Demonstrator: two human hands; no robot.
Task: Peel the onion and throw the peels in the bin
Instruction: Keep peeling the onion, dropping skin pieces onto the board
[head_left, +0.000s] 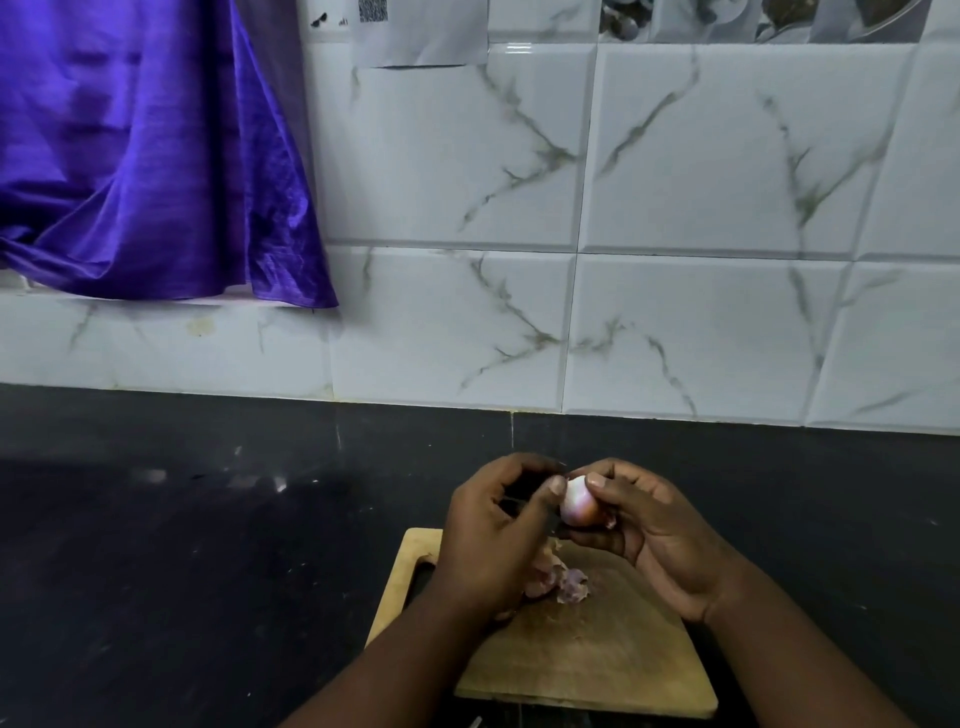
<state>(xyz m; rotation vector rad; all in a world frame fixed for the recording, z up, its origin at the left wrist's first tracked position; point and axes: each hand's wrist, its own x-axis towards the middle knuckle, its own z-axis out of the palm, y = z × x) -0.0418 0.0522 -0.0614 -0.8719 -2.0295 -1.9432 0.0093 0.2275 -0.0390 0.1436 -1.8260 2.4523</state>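
Note:
A small pale pink onion (576, 503) is held above the wooden cutting board (587, 660). My right hand (654, 530) grips it from the right, thumb on top. My left hand (493, 530) is curled beside it, with the thumb tip pressed against the onion's left side. Whether the left hand holds something dark in its fingers is unclear. A small heap of pinkish peels (561, 579) lies on the board under my hands, partly hidden by the left wrist. No bin is in view.
The board sits on a black countertop (182, 545) against a white marbled tile wall (675, 322). A purple cloth (145, 156) hangs at the upper left over a ledge. A sheet of paper (421, 31) is stuck on the wall.

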